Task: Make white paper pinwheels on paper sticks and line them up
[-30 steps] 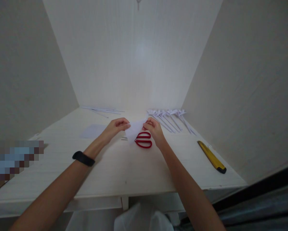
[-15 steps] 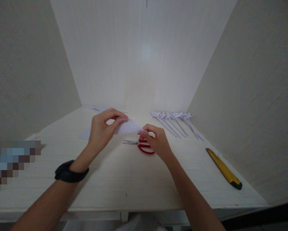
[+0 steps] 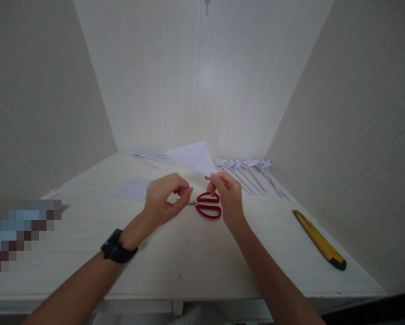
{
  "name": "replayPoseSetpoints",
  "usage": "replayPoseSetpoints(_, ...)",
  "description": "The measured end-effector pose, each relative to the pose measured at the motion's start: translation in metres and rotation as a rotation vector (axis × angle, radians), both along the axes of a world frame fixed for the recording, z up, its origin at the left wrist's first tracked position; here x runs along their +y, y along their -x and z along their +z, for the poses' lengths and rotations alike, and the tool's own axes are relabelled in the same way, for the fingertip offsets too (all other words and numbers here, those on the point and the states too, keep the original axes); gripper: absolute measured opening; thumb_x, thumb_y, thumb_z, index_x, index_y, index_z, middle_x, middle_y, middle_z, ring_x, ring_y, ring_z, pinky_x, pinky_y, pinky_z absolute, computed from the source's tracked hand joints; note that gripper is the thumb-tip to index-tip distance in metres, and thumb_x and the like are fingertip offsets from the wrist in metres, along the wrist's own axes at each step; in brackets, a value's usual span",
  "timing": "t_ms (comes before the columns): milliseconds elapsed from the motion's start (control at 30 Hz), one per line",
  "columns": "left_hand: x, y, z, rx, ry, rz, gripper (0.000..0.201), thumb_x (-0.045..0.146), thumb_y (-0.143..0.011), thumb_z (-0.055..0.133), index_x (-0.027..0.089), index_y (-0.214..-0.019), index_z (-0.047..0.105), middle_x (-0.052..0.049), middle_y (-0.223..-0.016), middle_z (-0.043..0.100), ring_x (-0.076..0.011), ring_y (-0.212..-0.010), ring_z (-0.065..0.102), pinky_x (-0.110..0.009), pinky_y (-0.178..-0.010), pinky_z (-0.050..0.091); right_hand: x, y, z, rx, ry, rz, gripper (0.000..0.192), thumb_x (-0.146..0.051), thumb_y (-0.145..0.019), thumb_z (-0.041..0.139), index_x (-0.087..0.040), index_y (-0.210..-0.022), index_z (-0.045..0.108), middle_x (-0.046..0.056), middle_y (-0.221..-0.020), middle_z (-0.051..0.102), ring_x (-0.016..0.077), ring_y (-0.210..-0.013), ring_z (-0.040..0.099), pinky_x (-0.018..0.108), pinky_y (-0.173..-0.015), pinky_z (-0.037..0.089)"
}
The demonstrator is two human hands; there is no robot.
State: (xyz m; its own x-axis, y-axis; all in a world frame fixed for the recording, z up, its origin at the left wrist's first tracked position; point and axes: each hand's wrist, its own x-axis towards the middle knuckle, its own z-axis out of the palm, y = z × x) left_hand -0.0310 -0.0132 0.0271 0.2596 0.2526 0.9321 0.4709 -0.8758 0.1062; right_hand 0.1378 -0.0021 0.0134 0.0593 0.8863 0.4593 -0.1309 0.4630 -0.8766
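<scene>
A sheet of white paper (image 3: pixel 193 155) with a crease line hangs above the table, its lower corner pinched by the thumb and fingers of my right hand (image 3: pixel 227 192). My left hand (image 3: pixel 165 198), a black band at its wrist, is off the sheet; its thumb and fingertips are pressed together and nothing shows in them. Just beyond those fingertips lies a pair of red-handled scissors (image 3: pixel 208 211) on the table, its blades mostly hidden by my left hand. Another piece of white paper (image 3: pixel 131 188) lies flat, partly covered by that hand.
Several folded paper pieces with thin stems (image 3: pixel 246 167) lie at the back right. Thin white paper sticks (image 3: pixel 144 156) rest at the back left. A yellow and black cutter knife (image 3: pixel 319 239) lies to the right. Walls enclose the white table (image 3: pixel 189 266) on three sides.
My left hand has let go of the paper and moved down and right toward the scissors. The sheet has swung up and opened out, held by my right hand alone.
</scene>
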Motion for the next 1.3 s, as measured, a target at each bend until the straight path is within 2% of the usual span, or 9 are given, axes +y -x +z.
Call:
replayPoseSetpoints(100, 0.002, -0.008, -0.009, 0.095, 0.452, -0.095, 0.034, 0.027, -0.083, 0.058, 0.018, -0.053, 0.044, 0.007, -0.045, 0.039, -0.0074, -0.042, 0.035, -0.022, -0.045, 0.028, -0.003, 0.002, 0.000, 0.008, -0.040, 0.057, 0.022, -0.036, -0.083, 0.058, -0.018, -0.071, 0.062, -0.004, -0.054, 0.056, 0.0072, -0.044, 0.043, 0.021, -0.046, 0.038)
replayPoseSetpoints(200, 0.005, -0.012, -0.013, -0.147, 0.747, -0.229, 0.044, 0.044, -0.084, 0.054, 0.019, -0.050, 0.040, 0.005, -0.046, 0.036, -0.0091, -0.044, 0.033, -0.025, -0.045, 0.025, -0.008, 0.003, -0.001, -0.064, -0.045, 0.097, 0.023, -0.037, -0.083, 0.058, -0.019, -0.068, 0.060, -0.004, -0.055, 0.056, 0.0082, -0.046, 0.045, 0.022, -0.047, 0.039)
replayPoseSetpoints(267, 0.008, -0.012, -0.016, -0.320, 0.845, -0.320, 0.050, 0.050, -0.084, 0.052, 0.020, -0.047, 0.035, 0.005, -0.044, 0.031, -0.0092, -0.043, 0.029, -0.026, -0.043, 0.022, -0.010, 0.004, -0.003, -0.132, -0.043, 0.109, 0.024, -0.039, -0.084, 0.058, -0.020, -0.069, 0.060, -0.003, -0.057, 0.057, 0.0093, -0.049, 0.048, 0.022, -0.048, 0.040)
replayPoseSetpoints(467, 0.015, -0.009, -0.016, -0.632, 0.874, -0.454, 0.050, 0.042, -0.080, 0.061, 0.020, -0.048, 0.031, 0.008, -0.044, 0.022, -0.0059, -0.039, 0.019, -0.025, -0.041, 0.015, -0.012, 0.003, -0.007, -0.189, -0.074, 0.080, 0.026, -0.039, -0.085, 0.059, -0.019, -0.068, 0.060, -0.004, -0.054, 0.052, 0.0095, -0.049, 0.048, 0.021, -0.048, 0.038)
replayPoseSetpoints(633, 0.020, -0.004, -0.009, -0.756, 0.818, -0.400, 0.056, 0.042, -0.077, 0.065, 0.021, -0.045, 0.024, 0.009, -0.044, 0.018, -0.0040, -0.038, 0.018, -0.024, -0.039, 0.012, -0.010, -0.001, -0.008, -0.155, -0.090, 0.083, 0.027, -0.038, -0.085, 0.059, -0.019, -0.067, 0.059, -0.005, -0.053, 0.049, 0.0080, -0.047, 0.044, 0.020, -0.046, 0.034)
replayPoseSetpoints(933, 0.031, 0.017, 0.005, -1.054, 0.640, -0.386, 0.045, 0.038, -0.081, 0.061, 0.020, -0.054, 0.030, 0.009, -0.050, 0.021, -0.0054, -0.041, 0.015, -0.021, -0.037, 0.013, -0.008, -0.001, -0.004, -0.050, -0.079, 0.012, 0.027, -0.039, -0.083, 0.058, -0.020, -0.065, 0.056, -0.006, -0.048, 0.044, 0.0081, -0.044, 0.039, 0.020, -0.044, 0.032)
replayPoseSetpoints(1067, 0.027, 0.003, -0.004, -0.881, 0.925, -0.540, 0.038, 0.041, -0.082, 0.053, 0.020, -0.055, 0.035, 0.008, -0.047, 0.022, -0.0064, -0.040, 0.021, -0.021, -0.039, 0.022, -0.008, 0.002, -0.005, -0.033, -0.057, -0.021, 0.026, -0.040, -0.082, 0.058, -0.020, -0.066, 0.056, -0.005, -0.052, 0.049, 0.0091, -0.046, 0.043, 0.021, -0.045, 0.036)
replayPoseSetpoints(1167, 0.020, -0.014, -0.014, -0.644, 1.170, -0.690, 0.025, 0.035, -0.071, 0.065, 0.018, -0.062, 0.050, 0.003, -0.057, 0.046, -0.0094, -0.049, 0.044, -0.023, -0.045, 0.035, -0.009, 0.006, -0.008, -0.116, -0.039, -0.028, 0.027, -0.041, -0.084, 0.057, -0.020, -0.066, 0.056, -0.003, -0.055, 0.052, 0.0099, -0.049, 0.046, 0.022, -0.047, 0.037)
replayPoseSetpoints(1300, 0.019, -0.023, -0.022, -0.603, 1.208, -0.680, 0.021, 0.030, -0.067, 0.073, 0.013, -0.076, 0.065, -0.002, -0.071, 0.062, -0.0121, -0.062, 0.055, -0.025, -0.055, 0.043, -0.008, 0.009, -0.012, -0.290, -0.068, -0.032, 0.026, -0.037, -0.086, 0.055, -0.020, -0.066, 0.054, -0.003, -0.058, 0.055, 0.0113, -0.054, 0.051, 0.022, -0.053, 0.041)
